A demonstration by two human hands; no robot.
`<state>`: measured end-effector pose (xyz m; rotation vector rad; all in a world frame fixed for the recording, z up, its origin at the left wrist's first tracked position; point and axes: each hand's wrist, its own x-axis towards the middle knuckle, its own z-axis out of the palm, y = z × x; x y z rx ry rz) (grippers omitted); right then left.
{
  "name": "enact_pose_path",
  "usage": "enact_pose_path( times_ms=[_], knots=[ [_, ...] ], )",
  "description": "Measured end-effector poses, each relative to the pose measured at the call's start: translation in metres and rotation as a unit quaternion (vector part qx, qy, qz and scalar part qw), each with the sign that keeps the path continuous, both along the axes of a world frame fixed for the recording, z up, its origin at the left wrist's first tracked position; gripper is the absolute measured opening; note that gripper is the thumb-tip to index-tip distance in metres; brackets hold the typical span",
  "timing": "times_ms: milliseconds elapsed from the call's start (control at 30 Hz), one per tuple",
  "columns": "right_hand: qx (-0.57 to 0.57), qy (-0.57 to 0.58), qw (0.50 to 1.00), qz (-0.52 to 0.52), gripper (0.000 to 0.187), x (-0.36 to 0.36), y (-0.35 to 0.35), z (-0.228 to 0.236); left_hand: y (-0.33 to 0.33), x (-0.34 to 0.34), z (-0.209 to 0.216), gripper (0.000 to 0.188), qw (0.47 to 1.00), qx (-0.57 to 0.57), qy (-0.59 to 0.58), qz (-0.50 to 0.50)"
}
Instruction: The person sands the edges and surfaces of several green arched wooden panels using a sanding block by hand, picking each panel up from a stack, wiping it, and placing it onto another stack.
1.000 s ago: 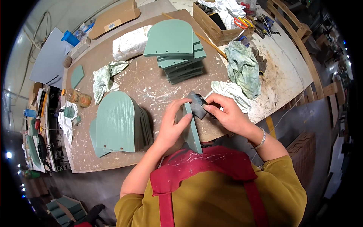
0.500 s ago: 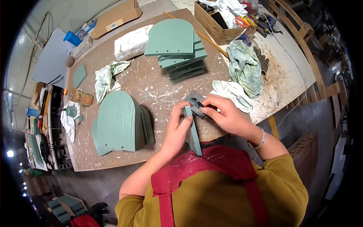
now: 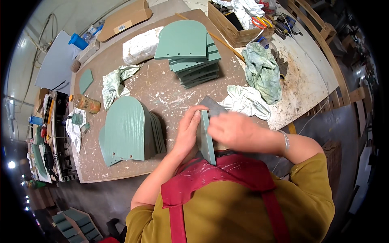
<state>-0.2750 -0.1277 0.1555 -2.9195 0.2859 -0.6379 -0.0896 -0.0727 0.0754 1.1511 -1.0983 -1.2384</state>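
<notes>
A flat green panel (image 3: 207,139) stands on edge in front of my apron. My left hand (image 3: 188,130) grips its upper end, with the thumb on the near face. Close against the panel's right side is my right hand (image 3: 235,128), its fingers curled and smeared by motion. Whatever is in those fingers is hidden. A dark grey sheet (image 3: 213,106) lies on the table just beyond both hands. To the left, several round-topped green panels (image 3: 125,129) lean together. Farther back is a stack of similar panels (image 3: 182,40), with small holes along the top one's straight edge.
Pale green-stained rags (image 3: 261,71) and a white cloth (image 3: 245,101) lie to the right. A wooden box (image 3: 235,34) of tools sits behind them. On the left are a crumpled cloth (image 3: 115,83), a bottle (image 3: 87,104) and a white wrapped bundle (image 3: 142,44).
My right hand has moved from the dark piece it was pinching over the table to the panel's right side. My left hand has shifted slightly on the panel's top end.
</notes>
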Motion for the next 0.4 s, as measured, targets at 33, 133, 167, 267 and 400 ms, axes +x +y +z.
enact_pose_path(
  times_ms=[33, 133, 167, 267, 400],
  knots=[
    [0.001, 0.035, 0.999, 0.041, 0.011, -0.003, 0.01, 0.002, -0.001, 0.002, -0.002, 0.026, 1.0, 0.017, 0.006, -0.002],
    [0.027, 0.064, 0.997, 0.038, 0.008, -0.008, 0.007, 0.006, -0.005, 0.004, 0.001, 0.027, 1.0, 0.005, -0.022, -0.016],
    [0.028, 0.014, 0.999, 0.014, 0.008, -0.006, -0.008, 0.01, -0.006, 0.002, 0.005, 0.03, 0.998, -0.038, -0.05, -0.021],
    [-0.025, -0.009, 0.997, -0.072, 0.013, 0.002, -0.024, 0.004, -0.006, -0.003, 0.001, 0.032, 1.0, -0.012, -0.015, -0.011],
    [-0.068, 0.033, 0.996, 0.041, 0.012, -0.004, 0.011, -0.005, -0.005, 0.003, 0.002, 0.033, 0.999, 0.019, 0.003, -0.036]
  ],
)
